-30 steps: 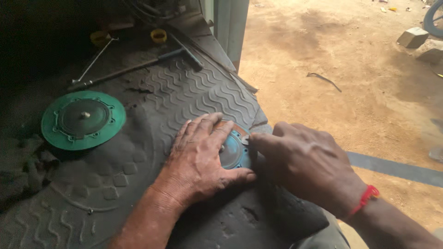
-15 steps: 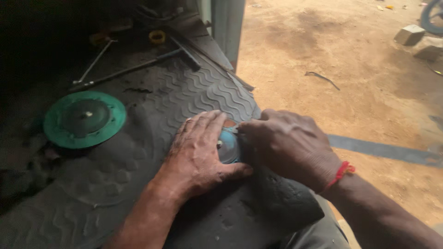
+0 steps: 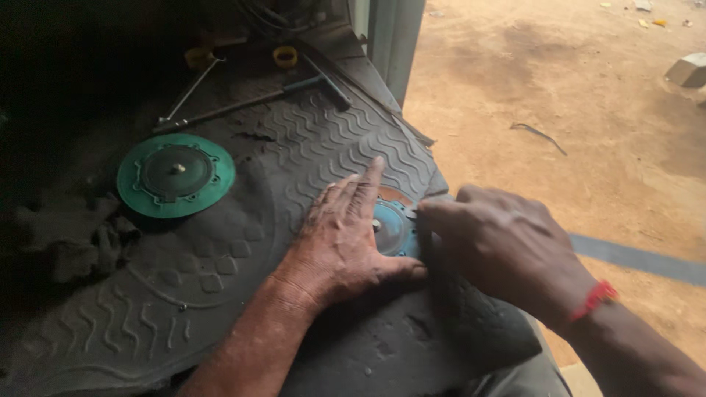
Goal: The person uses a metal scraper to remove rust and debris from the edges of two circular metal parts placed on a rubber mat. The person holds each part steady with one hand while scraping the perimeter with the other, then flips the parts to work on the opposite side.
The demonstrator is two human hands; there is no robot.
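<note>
Left hand lies flat, fingers spread, palm down on the small teal disc, pinning it to the ribbed rubber mat. Disc sits between both hands, mostly under the left fingers, its right edge exposed. Right hand closes in from the right, fingertips pressed together at that rim; I can't tell what they pinch. Right hand is nearer the free edge. Larger green disc well apart, upper left.
</note>
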